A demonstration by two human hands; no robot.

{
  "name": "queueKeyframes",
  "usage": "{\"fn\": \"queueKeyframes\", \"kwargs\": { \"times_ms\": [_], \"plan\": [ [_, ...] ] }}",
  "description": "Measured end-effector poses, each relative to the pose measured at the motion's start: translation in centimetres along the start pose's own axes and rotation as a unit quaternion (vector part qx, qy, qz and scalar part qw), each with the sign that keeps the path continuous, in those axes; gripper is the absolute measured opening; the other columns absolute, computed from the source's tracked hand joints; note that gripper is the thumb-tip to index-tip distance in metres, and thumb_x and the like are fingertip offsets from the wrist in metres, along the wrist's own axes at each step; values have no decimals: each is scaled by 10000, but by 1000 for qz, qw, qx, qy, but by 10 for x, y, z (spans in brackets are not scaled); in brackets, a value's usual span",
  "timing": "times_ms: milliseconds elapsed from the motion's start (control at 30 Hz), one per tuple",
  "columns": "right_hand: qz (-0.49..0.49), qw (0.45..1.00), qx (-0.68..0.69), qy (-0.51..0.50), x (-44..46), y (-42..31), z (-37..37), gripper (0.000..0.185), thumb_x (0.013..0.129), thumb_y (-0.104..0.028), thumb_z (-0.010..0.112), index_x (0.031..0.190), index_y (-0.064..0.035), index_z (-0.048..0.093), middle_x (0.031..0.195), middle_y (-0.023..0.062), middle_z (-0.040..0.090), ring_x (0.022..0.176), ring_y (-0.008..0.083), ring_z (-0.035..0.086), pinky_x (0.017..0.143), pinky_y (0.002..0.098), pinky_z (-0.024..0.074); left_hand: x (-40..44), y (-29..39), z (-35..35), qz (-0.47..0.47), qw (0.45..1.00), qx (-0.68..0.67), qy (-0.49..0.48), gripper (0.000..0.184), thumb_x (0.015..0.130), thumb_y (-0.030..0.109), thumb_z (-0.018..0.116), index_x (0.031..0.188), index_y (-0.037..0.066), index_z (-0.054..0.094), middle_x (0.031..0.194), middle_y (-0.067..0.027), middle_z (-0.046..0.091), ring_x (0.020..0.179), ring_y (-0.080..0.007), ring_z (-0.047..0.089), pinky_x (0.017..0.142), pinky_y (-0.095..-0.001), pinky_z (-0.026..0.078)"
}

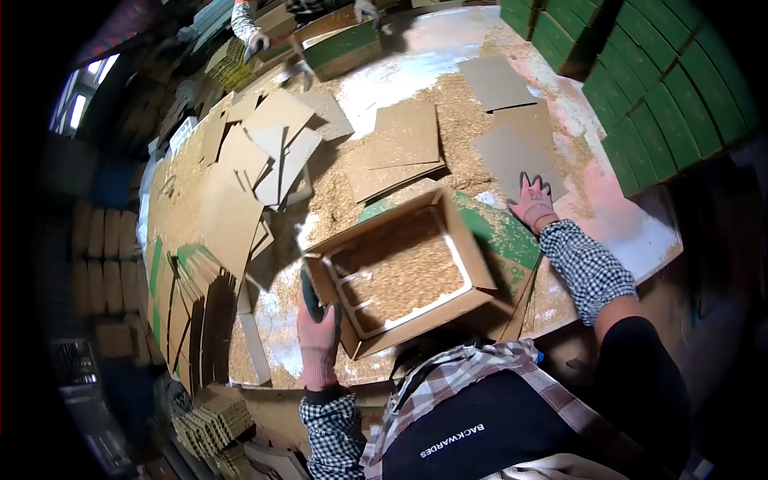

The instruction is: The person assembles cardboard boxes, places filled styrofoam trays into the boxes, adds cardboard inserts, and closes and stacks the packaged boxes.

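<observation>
An open-topped cardboard box stands in front of me, tilted slightly across the view. Inside it, a white-edged insert surrounds a layer of loose sawdust-like flakes. My left hand, in a pink glove with dark fingertips, grips the box's left wall; some of its fingers are hidden. To the right, my gloved right hand lies with fingers spread at the lower edge of a grey cardboard sheet. Green-printed cardboard lies under and beside the box.
Cardboard sheets and flakes are strewn over the table. Folded cartons stand at its left edge. Stacked green boxes line the right. At the far side, another person's hand is near a green box.
</observation>
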State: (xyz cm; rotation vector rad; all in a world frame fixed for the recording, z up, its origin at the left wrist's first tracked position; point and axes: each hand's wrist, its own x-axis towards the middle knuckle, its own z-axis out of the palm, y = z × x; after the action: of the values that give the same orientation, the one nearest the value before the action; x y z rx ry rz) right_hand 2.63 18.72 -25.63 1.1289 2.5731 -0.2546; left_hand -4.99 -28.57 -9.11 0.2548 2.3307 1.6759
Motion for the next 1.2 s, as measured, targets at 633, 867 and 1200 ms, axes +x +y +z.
{"fn": "queueKeyframes", "kwargs": {
  "times_ms": [633, 867, 1200],
  "plan": [
    [-501, 861, 85, 29, -209, -118, -98, 517, 748, -333, 736, 1212, -135, 619, 1136, 98, 636, 1071, 292, 597, 934, 397, 475, 16, 28, 64, 299, 759, 487, -312, 470, 756, 208, 703, 1210, 122, 618, 1233, -125, 605, 1186, -309, 529, 1081, -445, 342],
    [-151, 777, 611, -24, -165, -59, -18, 797, 764, -373, 732, 1420, -63, 403, 1360, 204, 498, 1205, 324, 532, 1044, 412, 421, 87, -162, 40, 42, 979, -198, -3, 327, 917, 79, 566, 1226, -27, 551, 1214, -141, 592, 1121, -244, 549, 979, -391, 441],
    [-118, 615, 779, -20, -203, -18, -9, 807, 736, -227, 825, 1431, -80, 441, 1326, 45, 570, 1166, 147, 512, 1002, 305, 418, 37, -37, 114, -165, 908, -254, -289, 485, 963, 362, 552, 1300, 18, 504, 1248, -116, 555, 1136, -240, 530, 974, -357, 431]
  ]
}}
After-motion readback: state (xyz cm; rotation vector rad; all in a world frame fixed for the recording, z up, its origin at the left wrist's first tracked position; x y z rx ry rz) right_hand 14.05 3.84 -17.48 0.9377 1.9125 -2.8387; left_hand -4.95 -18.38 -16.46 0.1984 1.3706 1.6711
